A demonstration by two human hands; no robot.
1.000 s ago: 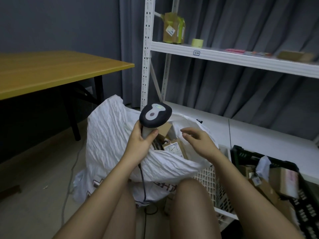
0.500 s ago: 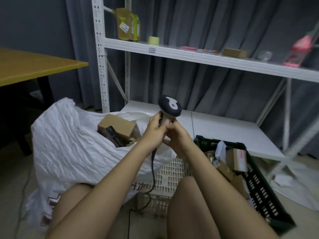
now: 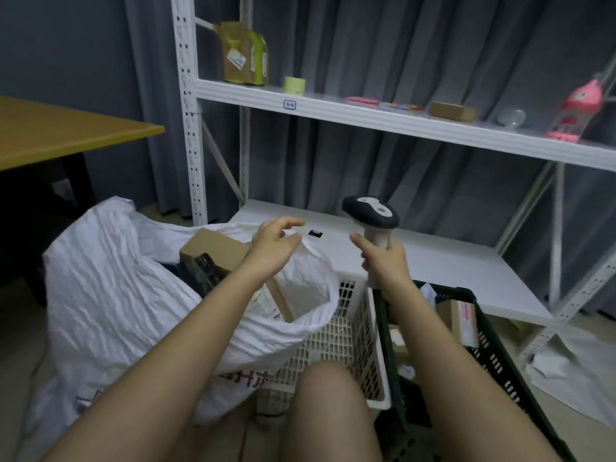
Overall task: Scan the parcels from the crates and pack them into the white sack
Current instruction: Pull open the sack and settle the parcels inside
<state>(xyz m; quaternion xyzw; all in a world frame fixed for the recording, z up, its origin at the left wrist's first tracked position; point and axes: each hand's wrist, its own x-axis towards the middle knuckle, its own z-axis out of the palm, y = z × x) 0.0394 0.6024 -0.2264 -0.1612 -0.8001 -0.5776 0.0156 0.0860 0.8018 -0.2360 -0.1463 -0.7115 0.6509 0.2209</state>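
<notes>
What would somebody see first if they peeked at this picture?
Probably the big crinkled white plastic sack on the left, open and stuffed with brown cardboard parcels. Next, the dark-headed grey barcode scanner gripped by the right hand in the middle, while the empty left hand hovers over the sack's mouth.

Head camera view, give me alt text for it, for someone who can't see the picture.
A seated person's right hand grips a handheld barcode scanner above a dark green crate of parcels, while the open left hand hovers over a white sack holding cardboard boxes. A white crate sits between them, with white shelving behind.
</notes>
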